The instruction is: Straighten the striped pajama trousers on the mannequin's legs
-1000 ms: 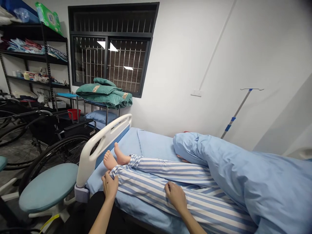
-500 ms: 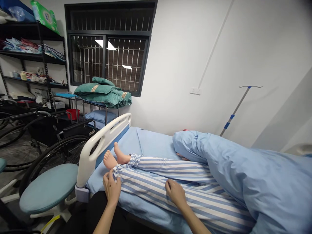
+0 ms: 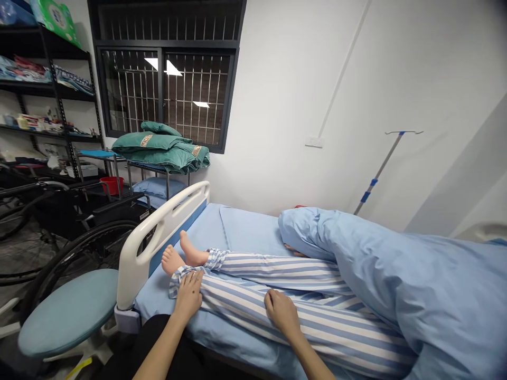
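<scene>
Two legs in blue-and-white striped trousers (image 3: pixel 245 303) lie stretched out on a bed, with bare feet (image 3: pixel 173 259) at the footboard end. Across the nearer shin, just above the gathered cuff, my left hand (image 3: pixel 190 295) rests with its fingers extended and slightly apart. Further up the same leg, around the knee, my right hand (image 3: pixel 283 312) is curled against the striped cloth, its fingertips partly hidden. A light blue quilt (image 3: pixel 368 264) is pushed back over the upper body and covers it.
A white footboard (image 3: pixel 132 253) closes the bed's left end. Beside it stand a teal stool (image 3: pixel 69 311) and a black wheelchair (image 3: pixel 99 227). Folded green bedding (image 3: pixel 158 150) sits on a stand under the window. An IV pole (image 3: pixel 376 179) rises behind the bed.
My left hand has shifted from the trouser cuff at the ankle onto the lower shin, and its bent fingers have flattened out. My right hand stays on the leg. The view has turned slightly right.
</scene>
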`<state>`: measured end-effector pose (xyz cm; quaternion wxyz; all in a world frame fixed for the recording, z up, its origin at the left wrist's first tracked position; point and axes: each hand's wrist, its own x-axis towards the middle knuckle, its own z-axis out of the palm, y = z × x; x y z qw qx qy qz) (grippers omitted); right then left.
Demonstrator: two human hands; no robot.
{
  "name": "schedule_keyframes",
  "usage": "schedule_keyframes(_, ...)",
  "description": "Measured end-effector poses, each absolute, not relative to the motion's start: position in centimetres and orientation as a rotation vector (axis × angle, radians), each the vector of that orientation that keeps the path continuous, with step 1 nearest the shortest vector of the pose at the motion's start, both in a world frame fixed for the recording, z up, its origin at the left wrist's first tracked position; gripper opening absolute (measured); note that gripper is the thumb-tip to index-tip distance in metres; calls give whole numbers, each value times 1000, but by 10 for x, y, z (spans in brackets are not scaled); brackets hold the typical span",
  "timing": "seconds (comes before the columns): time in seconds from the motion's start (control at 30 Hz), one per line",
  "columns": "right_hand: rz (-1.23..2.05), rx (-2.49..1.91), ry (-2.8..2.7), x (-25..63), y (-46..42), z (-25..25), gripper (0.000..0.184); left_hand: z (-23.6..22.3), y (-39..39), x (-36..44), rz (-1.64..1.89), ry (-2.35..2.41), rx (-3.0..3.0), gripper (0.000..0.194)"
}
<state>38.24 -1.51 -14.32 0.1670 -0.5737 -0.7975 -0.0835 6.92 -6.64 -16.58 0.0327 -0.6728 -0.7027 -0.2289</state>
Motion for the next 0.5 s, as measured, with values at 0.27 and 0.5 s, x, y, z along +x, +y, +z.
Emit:
schedule_keyframes(0.27,-251,-1636,-2259,381,-15,-141,26,-157,-73,68,-627,-2250,-1871,59)
schedule_keyframes(0.5,-159,-1660,-2238,383,-16,-136,25,-155,-81,77,-568,-2223,-1819,59)
